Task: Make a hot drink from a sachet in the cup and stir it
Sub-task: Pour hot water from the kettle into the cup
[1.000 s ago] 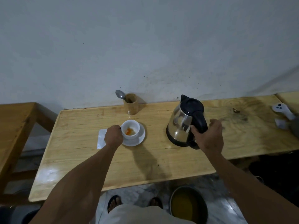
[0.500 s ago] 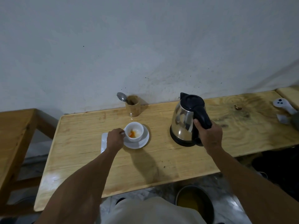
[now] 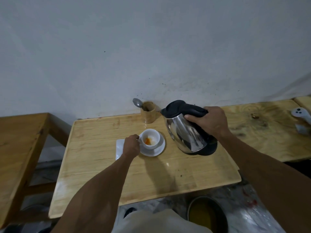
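Grey plastered wall [image 3: 151, 47] behind; pale wooden bench [image 3: 151, 174] set against it, a second darker wooden table [image 3: 18, 140] to the left.

Change since half a second ago: we note the kettle [image 3: 186, 132] was standing upright on the bench then, handle gripped from the side. Now it is off the surface and tipped, spout pointing left toward the cup [image 3: 150, 139], base swung to the right. No water stream visible. The cup, the saucer and the left hand sit as they did before.

Right hand [image 3: 207, 121]: wrapped tight around the black kettle handle from above, knuckles up, forearm running in from the lower right. Left hand [image 3: 131, 146]: fingers closed at the cup's left side, where the handle would be; the handle itself is hidden under them. Forearm comes straight up from the bottom edge.

Containers:
- White cup on a white saucer [image 3: 159, 149], left of the kettle and well clear of it. Inside: a small patch of orange powder [image 3: 147, 140] on the bottom, otherwise white.
- Wooden holder [image 3: 148, 113] at the wall, just behind the cup; a metal spoon [image 3: 137, 102] stands in it, bowl up, leaning left.
- White flat sheet [image 3: 119, 149] beside the saucer, partly under the left hand; we cannot tell what it is.
- Round pot [image 3: 207, 214] on the floor below the bench edge, yellowish contents.
- White controller [image 3: 300, 113] at the bench's far right.
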